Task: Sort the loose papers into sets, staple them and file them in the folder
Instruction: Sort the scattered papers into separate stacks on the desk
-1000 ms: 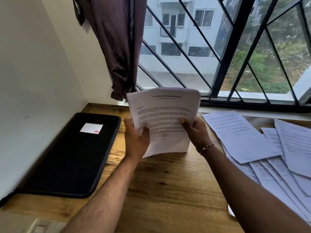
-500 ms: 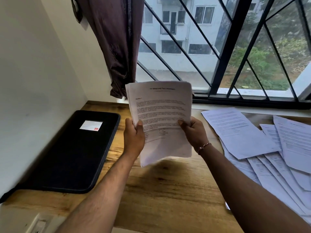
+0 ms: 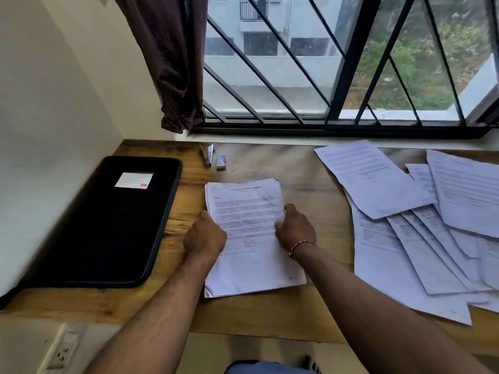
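A set of printed papers point(image 3: 249, 211) lies flat on the wooden desk point(image 3: 310, 182) in the middle. My left hand point(image 3: 205, 237) grips its left edge and my right hand point(image 3: 295, 229) grips its right edge. A black zip folder point(image 3: 108, 225) with a white label lies closed at the left, apart from the set. A stapler point(image 3: 208, 155) and a small staple box point(image 3: 221, 161) rest near the window sill behind the set. Loose printed sheets point(image 3: 432, 225) are spread in an overlapping fan at the right.
A wall runs along the left of the folder. A barred window point(image 3: 337, 76) and a dark curtain point(image 3: 172, 63) stand behind the desk. A wall socket point(image 3: 63, 346) sits below the desk's front left edge.
The set was held upright in the air in both hands; now it lies flat on the desk, with both hands still on its edges. The view has tilted down, showing the stapler.
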